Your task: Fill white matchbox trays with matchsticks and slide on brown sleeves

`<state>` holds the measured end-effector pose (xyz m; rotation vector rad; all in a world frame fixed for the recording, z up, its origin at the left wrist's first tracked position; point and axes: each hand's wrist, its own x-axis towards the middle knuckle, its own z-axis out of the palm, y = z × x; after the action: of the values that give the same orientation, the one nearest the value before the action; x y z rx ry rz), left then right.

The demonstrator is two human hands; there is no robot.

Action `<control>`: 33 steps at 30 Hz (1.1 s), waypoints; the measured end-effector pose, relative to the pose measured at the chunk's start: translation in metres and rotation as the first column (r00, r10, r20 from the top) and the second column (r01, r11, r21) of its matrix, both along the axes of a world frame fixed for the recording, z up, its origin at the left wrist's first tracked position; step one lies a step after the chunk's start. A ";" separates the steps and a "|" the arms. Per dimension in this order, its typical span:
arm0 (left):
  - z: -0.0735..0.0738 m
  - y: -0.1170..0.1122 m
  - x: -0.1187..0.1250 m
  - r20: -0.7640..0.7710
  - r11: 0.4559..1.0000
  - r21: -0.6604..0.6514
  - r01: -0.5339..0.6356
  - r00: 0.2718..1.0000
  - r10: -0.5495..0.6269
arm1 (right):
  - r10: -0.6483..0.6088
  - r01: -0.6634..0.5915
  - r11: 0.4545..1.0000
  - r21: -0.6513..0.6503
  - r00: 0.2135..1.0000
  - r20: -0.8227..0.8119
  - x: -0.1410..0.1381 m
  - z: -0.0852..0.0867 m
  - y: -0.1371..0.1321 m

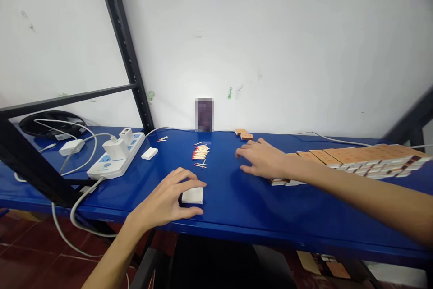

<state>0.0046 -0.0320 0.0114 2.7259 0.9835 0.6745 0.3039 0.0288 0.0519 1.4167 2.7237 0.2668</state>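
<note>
On counter (237, 208) — white trays (192, 195): 2; loose boxes (246, 136) at back: 2; power strip (117, 160): 1; match heap (200, 152): 1; rowed boxes (365, 158) — uncounted.

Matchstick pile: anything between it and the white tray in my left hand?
Nothing visible. Between the white tray, gripped by the left hand, and the matchstick pile lies only bare blue table, with a few loose matches at the pile's near edge. The right hand is off to the side.

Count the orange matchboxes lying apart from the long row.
2. The first matchbox lies near the wall, the second matchbox just in front, both beyond the right hand. Others may hide under that arm.
</note>
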 end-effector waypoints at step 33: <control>-0.011 0.006 -0.011 0.147 0.957 -0.086 -0.277 0.946 0.287 | 0.406 -0.441 0.897 -0.020 0.842 -0.356 -0.097 -0.038 -0.029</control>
<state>-0.0063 -0.0261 0.0000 2.4535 1.3441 0.8740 0.2069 -0.0007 0.0136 0.8813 3.2652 -0.1190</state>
